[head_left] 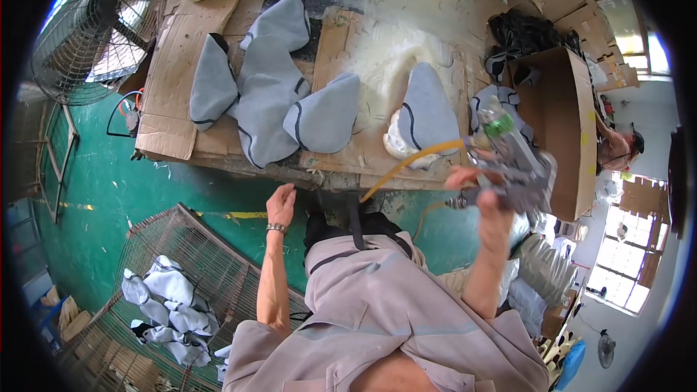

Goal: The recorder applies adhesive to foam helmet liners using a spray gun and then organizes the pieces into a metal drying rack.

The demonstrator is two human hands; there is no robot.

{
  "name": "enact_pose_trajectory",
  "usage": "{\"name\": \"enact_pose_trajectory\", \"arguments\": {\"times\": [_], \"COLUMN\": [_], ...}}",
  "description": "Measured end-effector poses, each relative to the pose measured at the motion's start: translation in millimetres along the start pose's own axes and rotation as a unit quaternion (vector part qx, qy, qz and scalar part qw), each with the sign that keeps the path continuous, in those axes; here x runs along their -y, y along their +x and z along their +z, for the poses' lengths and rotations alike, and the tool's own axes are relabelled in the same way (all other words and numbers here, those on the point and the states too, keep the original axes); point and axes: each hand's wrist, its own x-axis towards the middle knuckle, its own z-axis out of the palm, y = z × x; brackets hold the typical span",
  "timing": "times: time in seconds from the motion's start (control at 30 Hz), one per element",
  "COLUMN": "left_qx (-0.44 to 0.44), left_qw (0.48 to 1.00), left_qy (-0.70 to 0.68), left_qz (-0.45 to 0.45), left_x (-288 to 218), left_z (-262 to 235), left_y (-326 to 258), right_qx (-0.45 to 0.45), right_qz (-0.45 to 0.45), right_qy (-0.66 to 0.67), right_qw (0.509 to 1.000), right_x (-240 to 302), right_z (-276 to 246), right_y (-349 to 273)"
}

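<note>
A: Right hand point(488, 199) clenched round spray gun point(508, 167), raised just right of grey cover point(425, 112) on cardboard-topped bench point(181, 51)?
B: Confirmed. Left hand point(280, 205) open, empty, near bench edge. Advisable: level nozzle, clear yellow hose point(414, 160), sweep evenly
</note>
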Motion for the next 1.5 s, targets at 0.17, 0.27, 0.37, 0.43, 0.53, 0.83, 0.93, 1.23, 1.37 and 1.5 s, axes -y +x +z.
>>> {"name": "enact_pose_trajectory", "arguments": {"times": [0.17, 0.27, 0.37, 0.43, 0.53, 0.83, 0.93, 1.23, 1.37, 1.5], "left_qx": [-0.198, -0.276, -0.297, -0.329, -0.331, -0.359, -0.364, -0.462, -0.490, -0.491], "left_qw": [0.962, 0.921, 0.909, 0.904, 0.912, 0.919, 0.922, 0.880, 0.857, 0.857], "left_qy": [0.132, 0.249, 0.274, 0.243, 0.174, 0.092, 0.054, -0.108, -0.161, -0.153], "left_qz": [0.133, 0.120, 0.103, 0.126, 0.167, 0.134, 0.125, 0.033, 0.006, 0.008], "left_x": [-122.6, -154.3, -162.3, -169.5, -195.1, -286.7, -302.7, -271.7, -231.9, -212.4], "left_z": [19.9, 35.5, 49.6, 59.4, 74.4, 47.5, 20.3, -49.1, -97.2, -141.4], "left_y": [24.6, 46.2, 58.4, 53.6, 31.0, -28.9, -64.0, -172.3, -184.9, -179.0], "right_qx": [-0.012, -0.009, -0.040, -0.040, -0.046, -0.006, 0.042, 0.082, 0.076, -0.014], "right_qz": [0.147, 0.163, 0.111, 0.078, 0.050, 0.137, 0.136, 0.015, -0.040, -0.079], "right_qy": [-0.016, -0.034, 0.007, 0.020, 0.039, 0.108, 0.138, 0.276, 0.143, -0.286], "right_qw": [0.989, 0.986, 0.993, 0.996, 0.997, 0.985, 0.980, 0.958, 0.986, 0.955], "right_x": [-62.2, -59.5, -39.8, -31.0, -30.9, -76.4, -76.3, -74.7, -130.4, -244.3], "right_z": [18.9, 13.1, 0.9, -7.2, -22.3, -49.9, -36.9, 21.6, 90.1, 152.1], "right_y": [-16.0, -17.8, -2.6, 5.9, 10.6, 63.6, 96.5, 234.7, 304.9, 350.6]}}
